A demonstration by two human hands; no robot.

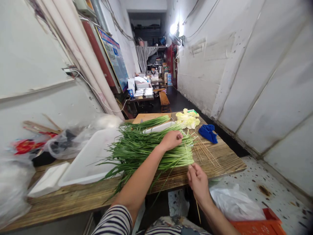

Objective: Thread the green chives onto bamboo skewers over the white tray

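A broad pile of long green garlic chives [146, 147] lies across the wooden table, pale stem ends toward the right. Over those stems my left hand [171, 140] is closed, its fingertips curled together; what they pinch, if anything, is hidden. My right hand [198, 182] is just past the table's front edge, below the stem ends. It is closed round a thin bamboo skewer [197, 210], whose lower length sticks out beneath the fist. Several loose bamboo skewers [206, 151] are spread on the wood right of the chives.
Left of the chives sits a white plastic tray [85, 163]. Yellow-green leaves [187, 120] and a blue cloth [208, 133] lie at the far right of the table [230, 160]. An orange crate [259, 225] with a white bag stands on the floor at right. Someone sits far back.
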